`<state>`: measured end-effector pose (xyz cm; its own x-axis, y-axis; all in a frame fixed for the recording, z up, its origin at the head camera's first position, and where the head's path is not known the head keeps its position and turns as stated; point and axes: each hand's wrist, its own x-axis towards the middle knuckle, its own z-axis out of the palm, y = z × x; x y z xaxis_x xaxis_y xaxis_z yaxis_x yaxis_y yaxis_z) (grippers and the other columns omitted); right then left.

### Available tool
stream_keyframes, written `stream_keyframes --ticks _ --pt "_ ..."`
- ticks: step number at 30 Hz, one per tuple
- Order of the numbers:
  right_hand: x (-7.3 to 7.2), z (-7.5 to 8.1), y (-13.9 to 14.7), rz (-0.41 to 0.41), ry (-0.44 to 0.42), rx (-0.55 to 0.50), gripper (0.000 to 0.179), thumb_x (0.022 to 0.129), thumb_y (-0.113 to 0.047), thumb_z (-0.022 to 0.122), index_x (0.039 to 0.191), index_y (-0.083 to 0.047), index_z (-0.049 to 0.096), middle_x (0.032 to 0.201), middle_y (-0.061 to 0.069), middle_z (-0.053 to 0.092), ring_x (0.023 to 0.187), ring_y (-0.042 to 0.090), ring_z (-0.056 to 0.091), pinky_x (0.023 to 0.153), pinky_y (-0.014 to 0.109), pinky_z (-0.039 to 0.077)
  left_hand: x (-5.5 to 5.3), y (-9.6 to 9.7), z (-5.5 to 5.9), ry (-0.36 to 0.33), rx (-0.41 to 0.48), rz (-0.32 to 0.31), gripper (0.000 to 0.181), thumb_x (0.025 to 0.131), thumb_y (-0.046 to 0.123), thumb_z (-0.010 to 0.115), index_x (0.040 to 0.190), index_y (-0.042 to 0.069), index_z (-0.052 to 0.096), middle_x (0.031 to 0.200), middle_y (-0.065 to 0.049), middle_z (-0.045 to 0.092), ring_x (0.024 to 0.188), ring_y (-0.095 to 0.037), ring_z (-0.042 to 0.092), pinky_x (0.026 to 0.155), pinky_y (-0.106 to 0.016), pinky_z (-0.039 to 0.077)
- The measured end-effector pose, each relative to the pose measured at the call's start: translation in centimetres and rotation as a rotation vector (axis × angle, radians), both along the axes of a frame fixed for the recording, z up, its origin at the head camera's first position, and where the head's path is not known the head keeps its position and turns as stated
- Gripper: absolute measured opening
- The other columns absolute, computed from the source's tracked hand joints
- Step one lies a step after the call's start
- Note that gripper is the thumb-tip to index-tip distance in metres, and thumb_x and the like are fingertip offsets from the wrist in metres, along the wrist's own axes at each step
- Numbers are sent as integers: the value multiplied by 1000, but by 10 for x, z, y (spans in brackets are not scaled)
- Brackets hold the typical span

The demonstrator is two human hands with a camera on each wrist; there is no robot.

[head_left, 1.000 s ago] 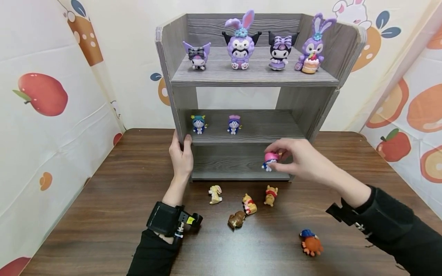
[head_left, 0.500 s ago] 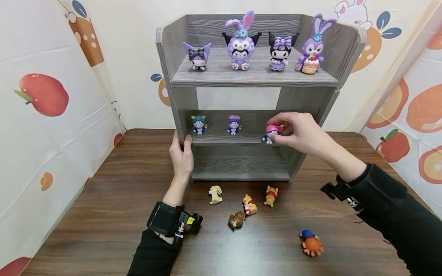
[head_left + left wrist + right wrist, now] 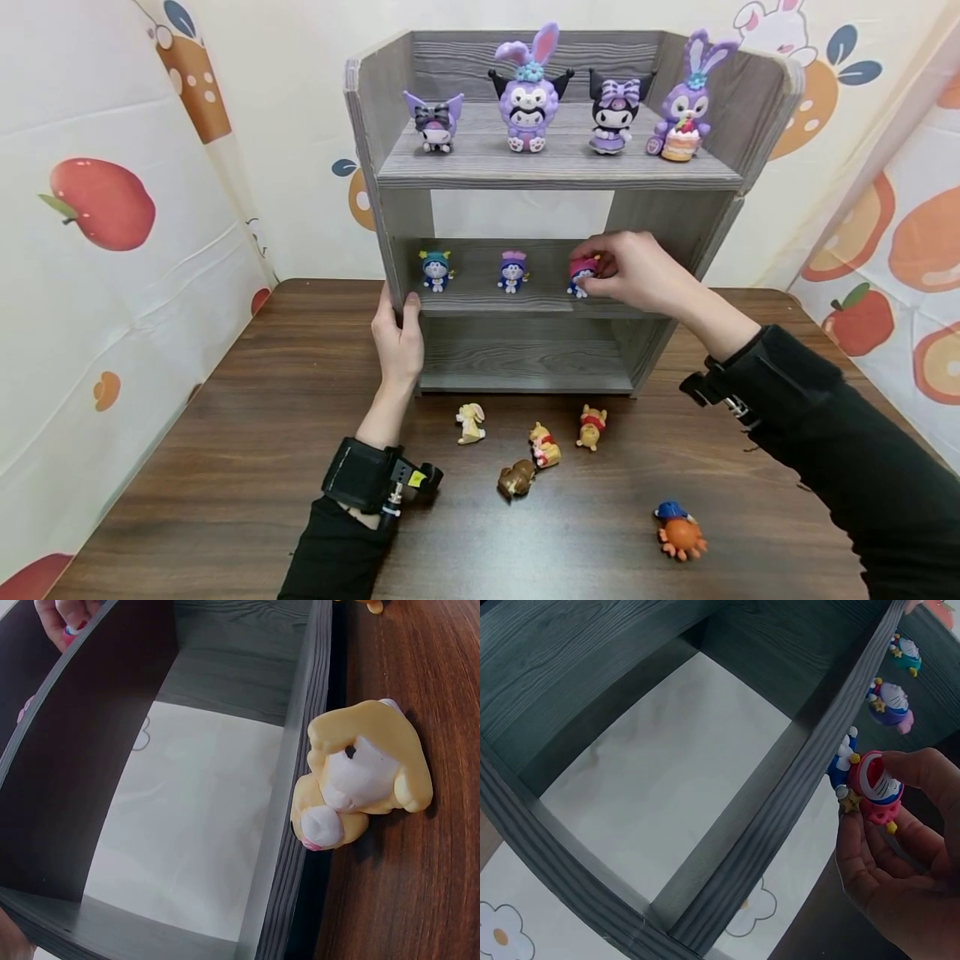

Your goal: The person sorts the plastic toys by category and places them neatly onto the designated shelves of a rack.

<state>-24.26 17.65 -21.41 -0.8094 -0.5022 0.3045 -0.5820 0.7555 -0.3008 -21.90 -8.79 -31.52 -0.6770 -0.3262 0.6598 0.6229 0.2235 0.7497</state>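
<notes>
Right hand (image 3: 633, 271) pinches a pink-hatted figurine (image 3: 871, 784) at the middle shelf (image 3: 472, 302), beside two lookalikes (image 3: 436, 272) (image 3: 512, 273); left hand (image 3: 399, 346) grips the unit's side (image 3: 372, 167) (five toys (image 3: 471, 423) (image 3: 544, 446) (image 3: 592, 427) (image 3: 516, 479) (image 3: 681, 533) lie in front).

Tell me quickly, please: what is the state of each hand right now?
Left hand: holding the gray shelf unit by its left side.
Right hand: holding the pink-hatted figurine in its fingers.

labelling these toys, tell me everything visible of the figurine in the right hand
The figurine is glossy and plastic-looking: blue body, blue-and-white face, red mouth, pink hat with yellow tip, yellow star. Pinched roughly upright in the right hand, it is at the middle shelf's right side; foot contact is unclear.
</notes>
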Motion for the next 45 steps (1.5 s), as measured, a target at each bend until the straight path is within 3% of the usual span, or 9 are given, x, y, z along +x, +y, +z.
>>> stream_keyframes --ticks 6,15,22,27,32,37,41,45 --pt "-5 0 0 -22 -14 -5 24 76 -9 64 98 0 63 81 8 62 68 16 54 61 32 42 0 1 -1 2 8 -21 35 85 -5 41 120 -12 45 92 -28 54 83 -25 49 78 -36 39" --pt "-7 0 1 -38 -29 -9 26 77 -10 63 101 0 63 79 7 61 67 17 52 60 31 40 0 1 0 2 -1 -7 34 85 -6 40 118 -13 45 82 -24 52 81 -27 48 77 -36 38" --pt "-6 -4 4 -49 -51 -15 33 79 -13 63 108 1 59 82 9 62 72 18 55 62 32 42 -19 -6 -21 8 4 -21 35 87 -2 42 121 -7 47 84 -21 53 84 -23 48 79 -36 38" --pt "-1 -1 7 -65 -46 -43 38 79 -16 64 113 1 56 90 11 62 79 21 58 67 36 44 -23 -7 -26 11 -3 -10 33 88 4 43 120 -3 49 83 -16 54 81 -18 49 76 -32 39" --pt "11 7 9 -103 59 -104 33 80 -14 62 110 1 58 98 17 60 87 27 57 75 41 43 -23 -7 -25 20 -8 1 31 88 7 43 116 -3 51 75 -14 51 75 -18 48 71 -30 38" --pt "30 11 13 -126 267 -168 25 80 -10 62 102 1 61 95 16 61 84 27 55 73 40 43 -23 -7 -24 18 -11 -2 32 88 7 43 117 -3 50 77 -14 52 76 -19 48 72 -30 38" --pt "46 6 14 -45 418 -183 18 77 -4 64 95 0 63 87 11 62 76 20 54 68 33 42 -23 -7 -24 17 -8 -7 32 88 6 43 119 -2 50 81 -15 53 78 -18 48 72 -30 38" --pt "59 -8 12 101 481 -158 18 72 4 66 89 -2 64 82 7 62 71 15 54 63 28 43 -23 -8 -24 24 -3 -10 32 88 5 44 118 -2 51 79 -16 53 74 -19 47 69 -30 38"
